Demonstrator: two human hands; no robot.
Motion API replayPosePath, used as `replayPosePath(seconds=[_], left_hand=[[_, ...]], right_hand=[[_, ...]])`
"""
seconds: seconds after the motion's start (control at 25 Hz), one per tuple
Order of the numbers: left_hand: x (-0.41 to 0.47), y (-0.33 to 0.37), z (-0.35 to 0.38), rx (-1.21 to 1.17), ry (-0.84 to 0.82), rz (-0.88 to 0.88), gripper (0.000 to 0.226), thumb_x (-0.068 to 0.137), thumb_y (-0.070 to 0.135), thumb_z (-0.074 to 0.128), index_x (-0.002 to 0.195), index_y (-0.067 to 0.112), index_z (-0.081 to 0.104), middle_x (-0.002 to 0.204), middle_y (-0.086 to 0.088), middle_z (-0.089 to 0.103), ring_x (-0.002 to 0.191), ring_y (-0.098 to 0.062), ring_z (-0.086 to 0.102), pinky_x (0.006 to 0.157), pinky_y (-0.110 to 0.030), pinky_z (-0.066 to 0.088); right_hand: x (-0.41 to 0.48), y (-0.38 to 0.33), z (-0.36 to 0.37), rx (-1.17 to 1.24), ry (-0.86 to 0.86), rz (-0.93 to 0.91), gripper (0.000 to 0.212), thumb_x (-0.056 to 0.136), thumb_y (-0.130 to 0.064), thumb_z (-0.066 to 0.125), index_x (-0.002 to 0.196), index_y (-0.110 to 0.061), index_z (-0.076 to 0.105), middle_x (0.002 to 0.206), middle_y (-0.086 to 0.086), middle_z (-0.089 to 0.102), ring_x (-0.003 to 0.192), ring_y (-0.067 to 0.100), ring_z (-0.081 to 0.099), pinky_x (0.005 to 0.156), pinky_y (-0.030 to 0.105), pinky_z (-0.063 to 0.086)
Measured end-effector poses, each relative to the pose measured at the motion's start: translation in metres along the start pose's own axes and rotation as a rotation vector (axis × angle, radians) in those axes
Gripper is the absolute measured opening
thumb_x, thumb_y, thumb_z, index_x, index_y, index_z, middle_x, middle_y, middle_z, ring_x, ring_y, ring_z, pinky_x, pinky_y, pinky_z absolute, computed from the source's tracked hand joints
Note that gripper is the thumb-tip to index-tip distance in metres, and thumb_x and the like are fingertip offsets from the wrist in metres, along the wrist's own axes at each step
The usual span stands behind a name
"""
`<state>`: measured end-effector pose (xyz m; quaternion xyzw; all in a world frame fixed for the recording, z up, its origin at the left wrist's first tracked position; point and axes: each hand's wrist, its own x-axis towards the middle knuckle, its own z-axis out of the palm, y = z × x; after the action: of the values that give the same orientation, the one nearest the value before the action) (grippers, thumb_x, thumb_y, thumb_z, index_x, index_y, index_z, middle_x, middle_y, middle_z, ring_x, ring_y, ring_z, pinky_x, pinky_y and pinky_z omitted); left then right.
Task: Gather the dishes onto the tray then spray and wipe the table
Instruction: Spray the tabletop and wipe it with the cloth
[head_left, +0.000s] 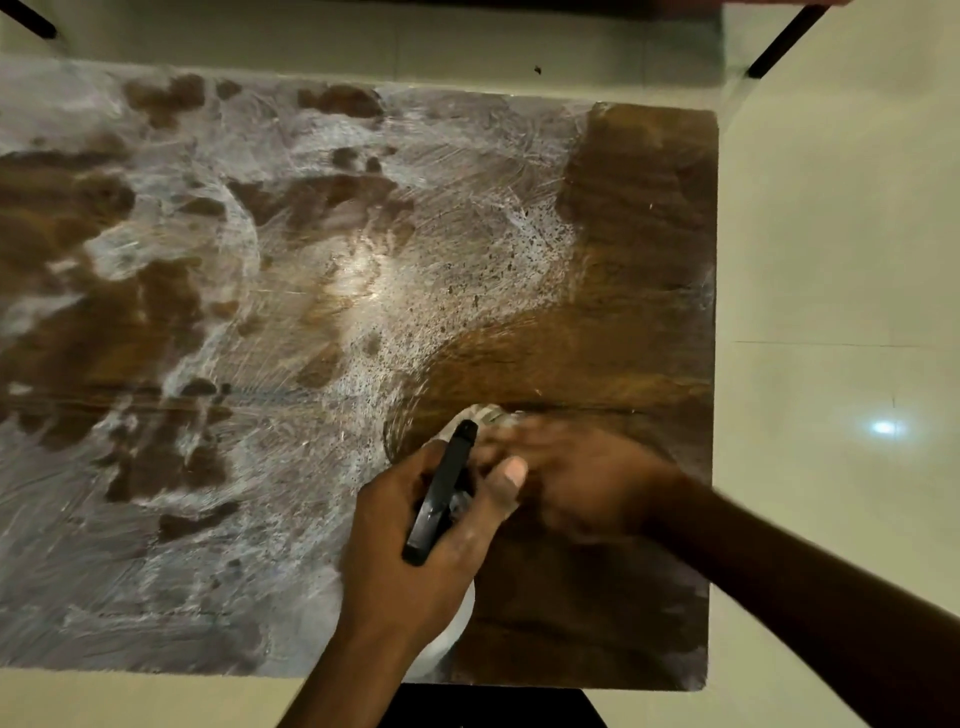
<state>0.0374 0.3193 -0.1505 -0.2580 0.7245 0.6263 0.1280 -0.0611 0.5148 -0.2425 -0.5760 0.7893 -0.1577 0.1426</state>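
Observation:
The brown wooden table (639, 218) fills the view; whitish foam and spray droplets cover its left and middle, while the right strip is bare dark wood. My left hand (415, 551) grips a spray bottle (441, 493) with a black trigger head, its white body partly hidden below the hand. My right hand (576, 478) is motion-blurred, pressed on a pale cloth (483, 418) against the table near the front right. No dishes or tray are in view.
Pale tiled floor (831, 291) surrounds the table on the right, far and near sides. Black legs (779, 44) of other furniture stand at the far right and far left corners. A dark object (493, 706) sits below the table's near edge.

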Motion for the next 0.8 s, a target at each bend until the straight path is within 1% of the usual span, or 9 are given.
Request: replayPosePath(seconds=[0.08, 0.24, 0.32, 0.4, 0.48, 0.56, 0.64, 0.72, 0.8], left_hand=[[0.007, 0.004, 0.001, 0.03, 0.012, -0.013, 0.048, 0.087, 0.063, 0.077, 0.078, 0.016, 0.067, 0.057, -0.012, 0.051, 0.052, -0.036, 0.056, 0.05, -0.041, 0.052], [0.024, 0.013, 0.006, 0.013, 0.1, 0.003, 0.06, 0.092, 0.053, 0.077, 0.059, 0.011, 0.05, 0.051, -0.016, 0.043, 0.047, -0.036, 0.051, 0.052, -0.04, 0.05], [0.03, 0.016, 0.006, 0.009, 0.102, 0.013, 0.055, 0.092, 0.048, 0.079, 0.061, 0.011, 0.053, 0.05, -0.013, 0.047, 0.048, -0.035, 0.054, 0.053, -0.045, 0.051], [0.04, 0.016, 0.002, 0.008, 0.101, 0.035, 0.045, 0.093, 0.048, 0.08, 0.065, 0.02, 0.059, 0.052, -0.004, 0.054, 0.049, -0.027, 0.06, 0.053, -0.042, 0.054], [0.048, 0.019, -0.004, 0.049, 0.107, 0.073, 0.039, 0.094, 0.058, 0.077, 0.075, 0.024, 0.069, 0.057, -0.001, 0.064, 0.052, -0.019, 0.067, 0.055, -0.038, 0.058], [0.053, 0.024, -0.012, 0.069, 0.115, 0.095, 0.04, 0.091, 0.066, 0.071, 0.081, 0.028, 0.075, 0.061, 0.0, 0.07, 0.055, -0.017, 0.071, 0.055, -0.032, 0.058], [0.059, 0.026, -0.017, 0.1, 0.122, 0.088, 0.051, 0.09, 0.07, 0.068, 0.073, 0.021, 0.071, 0.057, -0.006, 0.067, 0.052, -0.021, 0.069, 0.054, -0.038, 0.056], [0.066, 0.03, -0.022, 0.121, 0.117, 0.058, 0.059, 0.089, 0.071, 0.07, 0.07, 0.016, 0.063, 0.055, -0.011, 0.061, 0.051, -0.031, 0.068, 0.056, -0.05, 0.055], [0.073, 0.035, -0.025, 0.077, 0.086, 0.038, 0.054, 0.089, 0.068, 0.073, 0.071, 0.019, 0.062, 0.057, -0.009, 0.059, 0.053, -0.031, 0.068, 0.055, -0.046, 0.058]], right_hand=[[-0.024, 0.053, -0.02, 0.001, -0.014, 0.196, 0.053, 0.099, -0.03, 0.05, 0.149, -0.016, 0.06, 0.162, 0.015, 0.05, 0.157, 0.032, 0.036, 0.123, 0.056, 0.04], [0.001, 0.082, -0.038, 0.086, 0.375, 0.984, 0.056, 0.106, -0.019, 0.052, 0.161, -0.024, 0.046, 0.173, 0.004, 0.033, 0.164, 0.025, 0.022, 0.129, 0.053, 0.028], [0.049, 0.062, -0.029, 0.117, 0.47, 1.17, 0.059, 0.106, -0.021, 0.051, 0.163, -0.024, 0.041, 0.176, 0.003, 0.025, 0.165, 0.024, 0.012, 0.133, 0.05, 0.018], [0.085, 0.033, -0.013, 0.163, 0.328, 1.014, 0.062, 0.107, -0.025, 0.049, 0.167, -0.027, 0.033, 0.179, 0.0, 0.013, 0.166, 0.021, 0.0, 0.134, 0.05, 0.011], [0.097, 0.004, -0.005, 0.293, 0.076, 0.649, 0.065, 0.107, -0.029, 0.054, 0.167, -0.027, 0.031, 0.179, -0.001, 0.012, 0.165, 0.016, -0.003, 0.135, 0.049, 0.007], [0.082, 0.004, -0.007, 0.247, -0.055, 0.231, 0.058, 0.102, -0.027, 0.062, 0.158, -0.019, 0.05, 0.169, 0.005, 0.04, 0.161, 0.017, 0.018, 0.133, 0.045, 0.02], [0.062, 0.038, -0.023, 0.007, -0.087, 0.024, 0.054, 0.093, -0.025, 0.065, 0.146, -0.018, 0.063, 0.158, 0.009, 0.056, 0.156, 0.025, 0.033, 0.129, 0.045, 0.029], [0.042, 0.082, -0.041, -0.007, -0.092, 0.208, 0.06, 0.096, -0.022, 0.063, 0.155, -0.019, 0.054, 0.168, 0.01, 0.041, 0.161, 0.031, 0.026, 0.128, 0.051, 0.031], [0.028, 0.116, -0.058, 0.063, 0.088, 0.602, 0.06, 0.102, -0.021, 0.053, 0.162, -0.023, 0.045, 0.173, 0.006, 0.032, 0.164, 0.028, 0.021, 0.13, 0.055, 0.027]])
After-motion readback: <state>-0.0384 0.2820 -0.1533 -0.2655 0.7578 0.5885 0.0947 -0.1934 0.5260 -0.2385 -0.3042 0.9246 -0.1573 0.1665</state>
